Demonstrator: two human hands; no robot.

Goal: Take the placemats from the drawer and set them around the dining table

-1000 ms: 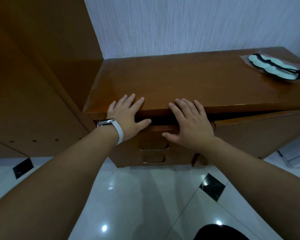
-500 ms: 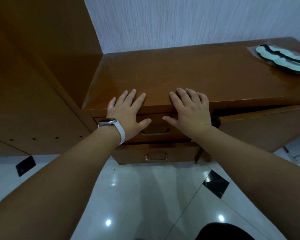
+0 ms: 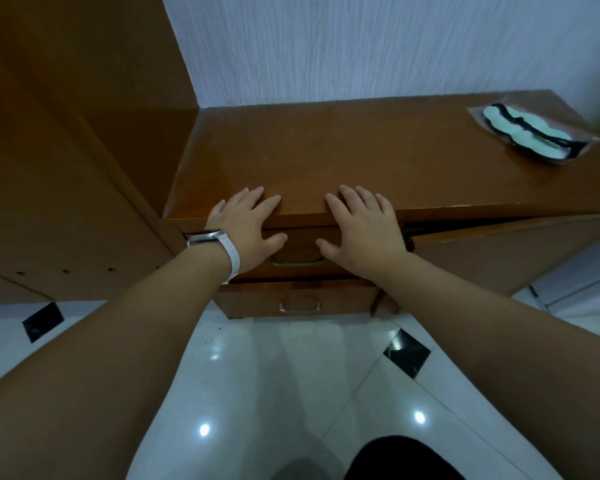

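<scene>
With both hands flat and fingers spread, left hand [image 3: 248, 226] and right hand [image 3: 364, 226] on the top drawer [image 3: 302, 252] under the tabletop [image 3: 326, 161], you appear to be at the drawer step. No placemats show; I cannot tell where they are. Next, hook the handle [image 3: 297, 261] and pull.

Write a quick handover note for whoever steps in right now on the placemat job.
Left hand, with a white watch: open, flat against the top drawer front, fingers over the cabinet edge.
Right hand: the same, open, holding nothing.
Top drawer looks shut or nearly so; the lower drawer is shut.
No placemats or dining table in view. A bagged item lies on the cabinet's far right.
Done: nothing can be confirmed from here.
Left: find the placemats, then set them around the table.
</scene>
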